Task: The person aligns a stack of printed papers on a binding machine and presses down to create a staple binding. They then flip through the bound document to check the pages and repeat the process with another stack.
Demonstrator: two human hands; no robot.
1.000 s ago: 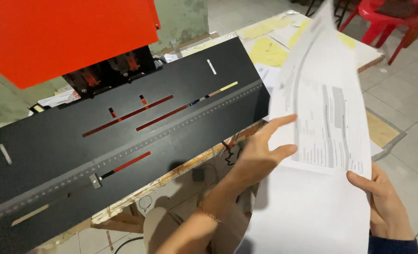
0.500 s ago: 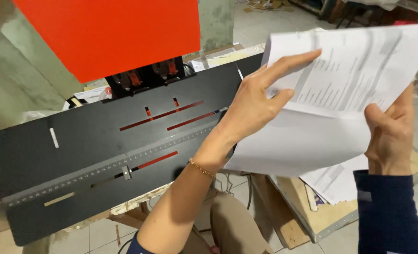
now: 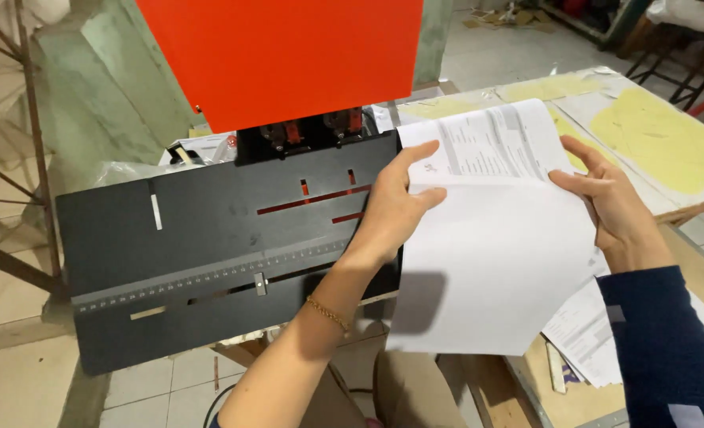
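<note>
Paper sheets (image 3: 495, 261) between both hands, left hand (image 3: 396, 210) and right hand (image 3: 610, 202) each pinching an edge.

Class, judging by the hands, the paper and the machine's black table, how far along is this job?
Done: nothing lies on the black table. In hand: left hand and right hand hold the paper stack by its side edges, above the table's right end. Left: more sheets lie below.

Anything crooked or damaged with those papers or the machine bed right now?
No damage shows. The paper stack is held tilted between left hand and right hand, top sheet curling back. Loose sheets overhang the yellow-stained table edge at an angle.
</note>
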